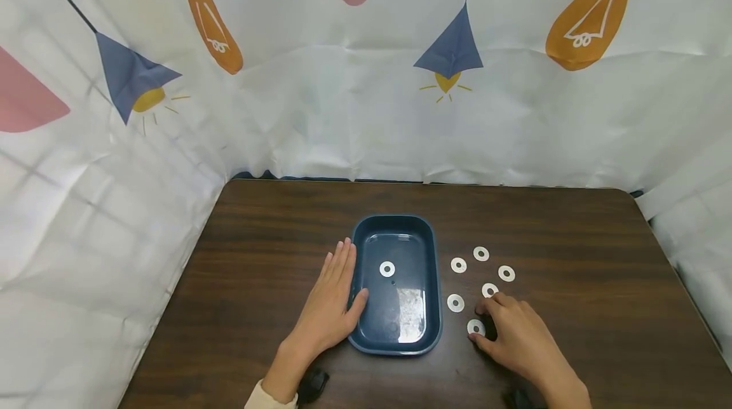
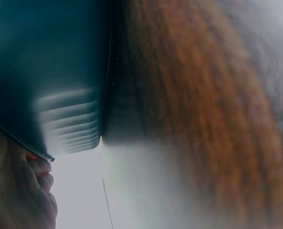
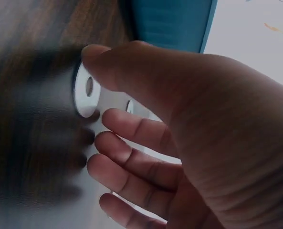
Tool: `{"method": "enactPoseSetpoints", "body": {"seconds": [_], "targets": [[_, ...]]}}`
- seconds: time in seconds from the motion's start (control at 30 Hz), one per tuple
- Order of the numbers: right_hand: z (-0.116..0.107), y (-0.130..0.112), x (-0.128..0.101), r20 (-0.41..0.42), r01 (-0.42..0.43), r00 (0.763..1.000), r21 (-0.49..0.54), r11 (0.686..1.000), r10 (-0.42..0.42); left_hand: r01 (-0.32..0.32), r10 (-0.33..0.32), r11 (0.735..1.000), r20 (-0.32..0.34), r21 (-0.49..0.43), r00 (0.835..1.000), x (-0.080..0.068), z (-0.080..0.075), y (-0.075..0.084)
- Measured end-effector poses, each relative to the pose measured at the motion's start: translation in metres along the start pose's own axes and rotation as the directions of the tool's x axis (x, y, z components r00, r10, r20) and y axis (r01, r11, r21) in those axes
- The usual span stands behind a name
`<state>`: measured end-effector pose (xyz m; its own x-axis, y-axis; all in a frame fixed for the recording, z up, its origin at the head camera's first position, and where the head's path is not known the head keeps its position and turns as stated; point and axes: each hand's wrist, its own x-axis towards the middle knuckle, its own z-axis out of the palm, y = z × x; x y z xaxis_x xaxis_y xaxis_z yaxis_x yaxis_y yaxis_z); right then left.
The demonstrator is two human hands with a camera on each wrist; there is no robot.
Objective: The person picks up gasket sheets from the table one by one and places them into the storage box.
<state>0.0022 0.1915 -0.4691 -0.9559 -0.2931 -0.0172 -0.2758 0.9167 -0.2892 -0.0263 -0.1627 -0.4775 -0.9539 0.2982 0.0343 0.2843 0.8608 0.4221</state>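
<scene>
Left hand [image 1: 332,307]: flat, fingers straight, against tray [image 1: 426,333] side
Right hand [image 1: 517,336]: thumb and fingers closing on washer [image 1: 476,328], touching it

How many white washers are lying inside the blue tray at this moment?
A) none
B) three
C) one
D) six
C: the head view shows a single white washer on the floor of the blue tray, while the other washers lie on the wooden table to the tray's right, near the right hand.
</scene>
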Motion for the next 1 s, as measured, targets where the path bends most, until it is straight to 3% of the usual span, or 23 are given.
{"method": "enactPoseSetpoints", "body": {"seconds": [0.13,0.37,0.57,1.0], "targets": [[0.0019,-0.0010,-0.0001,0.004,0.003,1.000,-0.001,1.000,-0.003,0.011,-0.011,1.000,-0.003,-0.009,1.000,-0.0014,-0.0012,-0.0003],[0.0032,-0.0020,-0.0028,-0.080,0.022,0.997,-0.006,1.000,-0.022,0.012,-0.012,1.000,0.003,-0.008,1.000,-0.0015,-0.0005,-0.0002],[0.0025,-0.0043,-0.0015,-0.052,0.012,0.999,-0.013,1.000,-0.013,0.009,-0.009,1.000,-0.001,0.002,1.000,-0.0013,-0.0003,0.0000],[0.0062,-0.0068,-0.0007,-0.112,0.078,0.989,-0.133,0.988,-0.093,-0.002,0.002,1.000,-0.014,0.008,1.000,-0.0003,0.0001,0.0006]]}}
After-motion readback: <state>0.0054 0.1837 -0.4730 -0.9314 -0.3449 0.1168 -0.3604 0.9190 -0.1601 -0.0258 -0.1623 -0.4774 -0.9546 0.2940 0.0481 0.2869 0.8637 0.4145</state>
